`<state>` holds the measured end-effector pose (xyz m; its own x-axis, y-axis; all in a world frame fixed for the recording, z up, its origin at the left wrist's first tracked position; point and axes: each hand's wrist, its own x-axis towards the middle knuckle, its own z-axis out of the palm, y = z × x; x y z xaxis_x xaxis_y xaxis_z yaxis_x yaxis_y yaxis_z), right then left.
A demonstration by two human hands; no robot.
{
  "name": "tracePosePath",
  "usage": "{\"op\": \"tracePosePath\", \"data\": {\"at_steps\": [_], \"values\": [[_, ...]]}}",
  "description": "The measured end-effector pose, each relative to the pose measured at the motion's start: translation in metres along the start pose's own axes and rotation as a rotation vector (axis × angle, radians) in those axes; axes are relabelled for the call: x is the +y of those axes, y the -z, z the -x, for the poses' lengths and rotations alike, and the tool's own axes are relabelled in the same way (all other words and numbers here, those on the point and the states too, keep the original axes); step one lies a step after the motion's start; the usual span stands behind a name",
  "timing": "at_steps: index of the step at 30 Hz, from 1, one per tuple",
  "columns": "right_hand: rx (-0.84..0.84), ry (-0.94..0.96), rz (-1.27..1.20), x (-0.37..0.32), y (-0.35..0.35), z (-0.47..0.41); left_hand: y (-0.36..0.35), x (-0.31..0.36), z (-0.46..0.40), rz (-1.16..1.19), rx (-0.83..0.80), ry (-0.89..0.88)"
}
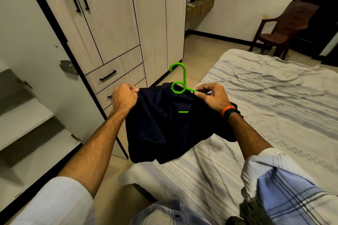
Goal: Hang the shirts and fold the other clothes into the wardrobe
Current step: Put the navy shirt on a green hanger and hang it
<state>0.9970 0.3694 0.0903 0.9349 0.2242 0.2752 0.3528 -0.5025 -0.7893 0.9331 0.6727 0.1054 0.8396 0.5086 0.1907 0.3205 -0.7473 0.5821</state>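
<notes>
A: Which way lies open?
B: A strip of bare floor runs between the wardrobe and the bed.
A: And the obstacles?
B: The open wardrobe door stands to the left, beside its shelves; a brown plastic chair stands beyond the bed's far end.

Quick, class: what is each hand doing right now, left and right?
Left hand: closed, gripping the shoulder of the dark shirt.
Right hand: closed, pinching the shirt's other shoulder where the green hanger goes in.
</notes>
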Motion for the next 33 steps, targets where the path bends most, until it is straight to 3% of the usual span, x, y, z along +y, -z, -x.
{"op": "tracePosePath", "data": {"at_steps": [4, 9, 15, 18, 23, 29, 33], "values": [[0.021, -0.012, -0.006, 0.001, 0.004, 0.001, -0.002, 0.003, -0.001, -0.153, -0.064, -0.010], [0.016, -0.025, -0.035, -0.004, -0.003, 0.001, -0.010, 0.034, 0.008, 0.113, -0.285, -0.236], [0.008, -0.015, -0.081, -0.005, -0.002, 0.002, -0.009, 0.028, 0.005, 0.016, -0.227, -0.273], [0.013, -0.038, -0.119, -0.001, 0.001, 0.002, -0.003, 0.018, -0.002, -0.039, -0.247, -0.258], [0.022, -0.073, -0.159, 0.005, 0.000, 0.002, -0.006, 0.003, -0.013, -0.003, -0.174, -0.077], [0.037, -0.105, -0.181, 0.006, 0.000, -0.003, -0.003, 0.004, -0.017, -0.043, -0.319, -0.057], [0.121, -0.117, -0.159, 0.010, 0.004, -0.007, -0.001, 0.000, -0.016, 0.091, -0.237, -0.011]]}}
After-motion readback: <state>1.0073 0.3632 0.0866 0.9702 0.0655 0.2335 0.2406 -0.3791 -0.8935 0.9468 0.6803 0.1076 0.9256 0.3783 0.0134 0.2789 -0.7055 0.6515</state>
